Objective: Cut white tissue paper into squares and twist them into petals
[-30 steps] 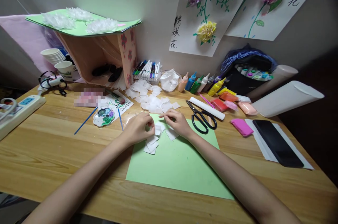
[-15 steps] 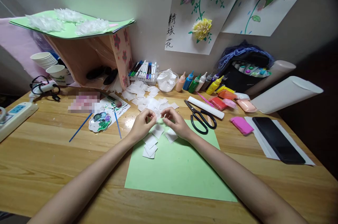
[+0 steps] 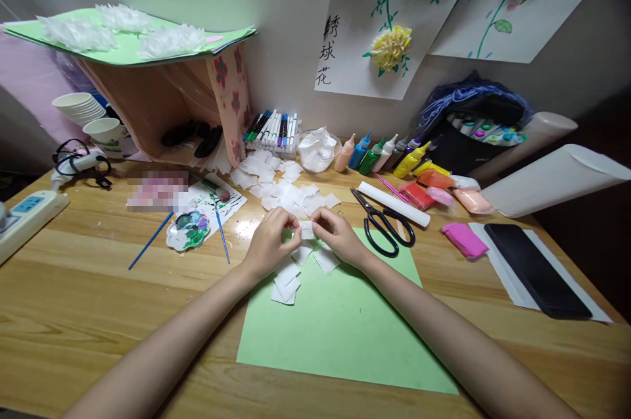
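Note:
Between my fingertips, a small white paper square (image 3: 306, 229) is stretched over the top edge of a green sheet (image 3: 340, 333). My left hand (image 3: 273, 236) pinches its left side, and my right hand (image 3: 339, 235) pinches the right. Just below, several white paper squares (image 3: 286, 277) lie partly overlapped on the green sheet, and one more square (image 3: 325, 259) rests under my right hand. Beyond my hands spreads a loose pile of white paper pieces (image 3: 290, 197). Black-handled scissors (image 3: 377, 218) lie open to the right of my right hand.
At the back stand a clear bowl of white paper (image 3: 319, 150), markers (image 3: 273, 129) and paint bottles (image 3: 374, 157). A white roll (image 3: 394, 204) and a phone (image 3: 537, 270) lie at right. Leftward are a paint palette (image 3: 187, 231), brushes (image 3: 152, 240) and a power strip (image 3: 32, 221).
The white paper square now shows held flat between both hands, where before the fingertips were apart with little visible between them. The whole view has shifted slightly.

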Demonstrator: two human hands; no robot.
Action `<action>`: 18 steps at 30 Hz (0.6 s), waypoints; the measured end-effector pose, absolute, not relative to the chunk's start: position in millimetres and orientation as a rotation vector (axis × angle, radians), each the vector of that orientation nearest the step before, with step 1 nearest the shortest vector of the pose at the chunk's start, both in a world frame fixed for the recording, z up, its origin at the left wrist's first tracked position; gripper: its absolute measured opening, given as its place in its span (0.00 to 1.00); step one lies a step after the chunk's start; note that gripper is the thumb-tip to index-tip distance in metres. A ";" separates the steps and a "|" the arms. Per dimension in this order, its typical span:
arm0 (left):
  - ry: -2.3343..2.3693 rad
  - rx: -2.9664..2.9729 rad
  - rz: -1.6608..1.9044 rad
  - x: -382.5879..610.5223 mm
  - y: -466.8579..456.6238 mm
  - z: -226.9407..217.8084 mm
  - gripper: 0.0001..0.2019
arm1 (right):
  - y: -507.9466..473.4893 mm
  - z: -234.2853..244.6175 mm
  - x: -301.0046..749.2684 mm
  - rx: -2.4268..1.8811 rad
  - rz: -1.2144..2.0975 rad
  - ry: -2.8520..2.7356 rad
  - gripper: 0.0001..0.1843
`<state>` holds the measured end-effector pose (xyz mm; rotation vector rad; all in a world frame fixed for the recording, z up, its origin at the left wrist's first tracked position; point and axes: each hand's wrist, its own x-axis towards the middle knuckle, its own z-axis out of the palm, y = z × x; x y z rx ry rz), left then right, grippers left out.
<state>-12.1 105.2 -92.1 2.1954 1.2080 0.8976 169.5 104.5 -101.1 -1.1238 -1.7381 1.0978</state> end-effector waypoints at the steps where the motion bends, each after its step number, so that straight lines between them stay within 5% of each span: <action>1: 1.215 2.188 0.903 -12.3 105.0 -92.4 0.02 | 104.6 -101.4 169.5 -1.135 1.092 -1.734 0.08; 18: 1.265 2.106 0.949 -12.8 106.0 -94.4 0.02 | 104.3 -103.2 169.3 -1.192 0.989 -1.714 0.06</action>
